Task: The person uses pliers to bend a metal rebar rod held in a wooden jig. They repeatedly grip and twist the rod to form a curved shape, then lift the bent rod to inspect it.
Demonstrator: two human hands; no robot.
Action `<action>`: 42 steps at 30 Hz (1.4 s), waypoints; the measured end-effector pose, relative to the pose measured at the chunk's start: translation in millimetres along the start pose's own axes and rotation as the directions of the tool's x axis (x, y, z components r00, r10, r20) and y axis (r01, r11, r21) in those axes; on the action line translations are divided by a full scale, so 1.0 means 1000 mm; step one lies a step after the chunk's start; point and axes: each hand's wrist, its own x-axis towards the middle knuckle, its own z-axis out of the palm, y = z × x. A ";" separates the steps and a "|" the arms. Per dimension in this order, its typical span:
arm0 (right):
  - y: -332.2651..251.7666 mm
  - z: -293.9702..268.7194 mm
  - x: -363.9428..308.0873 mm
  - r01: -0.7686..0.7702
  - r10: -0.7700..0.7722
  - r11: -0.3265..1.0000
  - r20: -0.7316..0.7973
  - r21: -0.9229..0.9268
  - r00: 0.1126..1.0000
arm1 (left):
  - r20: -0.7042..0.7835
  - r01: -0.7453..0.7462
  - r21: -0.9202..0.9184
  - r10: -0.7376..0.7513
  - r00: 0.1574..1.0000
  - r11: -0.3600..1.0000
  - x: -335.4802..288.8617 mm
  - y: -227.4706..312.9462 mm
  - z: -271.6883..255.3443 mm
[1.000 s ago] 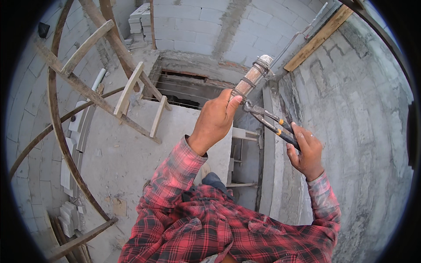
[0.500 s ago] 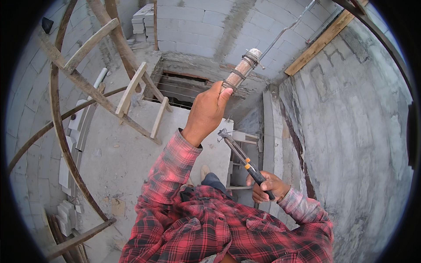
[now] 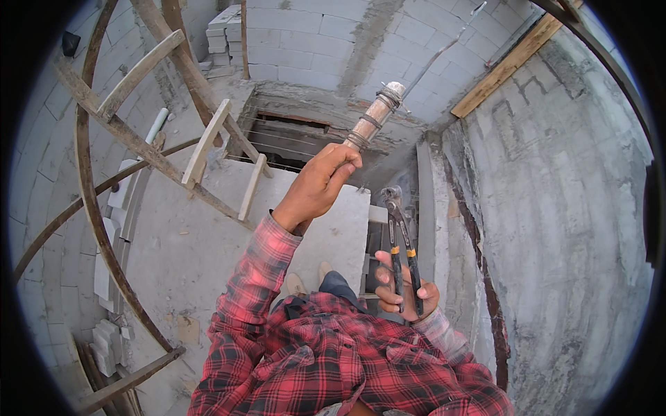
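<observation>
At six o'clock, nearest to view, a red and black checked shirt (image 3: 347, 360) is seen, with two pale shoe tips (image 3: 325, 268) showing just above it. Between four and five o'clock, pincers (image 3: 392, 225) are held in the right hand (image 3: 409, 288) — its fingers are closed on the black handles, which are spread slightly, and the head is pointed toward twelve. Just off the centre, toward eleven o'clock, a round stick (image 3: 370, 123) is gripped at its lower end by the left hand (image 3: 316, 186), clamped tight around it. The stick is tilted toward one o'clock, apart from the pincers, and is wound with wire (image 3: 370, 120). A thin rod (image 3: 440, 52) is seen running on from beside its tip; whether the two are joined cannot be told.

Beyond, a concrete floor (image 3: 201, 263) is crossed at ten o'clock by a wooden ladder (image 3: 156, 159). At eleven, a dark opening (image 3: 284, 142) is strung with thin lines. Farther off, a block wall (image 3: 298, 41) is seen at twelve — a plank (image 3: 506, 62) is set slantwise between one and two.
</observation>
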 end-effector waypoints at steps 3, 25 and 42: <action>-0.001 0.007 0.010 -0.013 -0.002 0.966 -0.056 -0.260 0.998 | 0.087 0.048 -0.078 -0.041 0.995 0.996 0.000 -0.007 -0.004; 0.009 0.049 0.072 -0.040 0.079 0.945 0.107 -0.326 0.991 | 0.241 0.165 -0.452 -0.058 0.969 0.877 -0.003 -0.011 0.001; -0.004 0.051 0.025 -0.108 0.117 0.992 0.154 -0.065 0.981 | -0.001 -0.056 0.459 0.064 0.998 0.887 0.000 0.008 0.011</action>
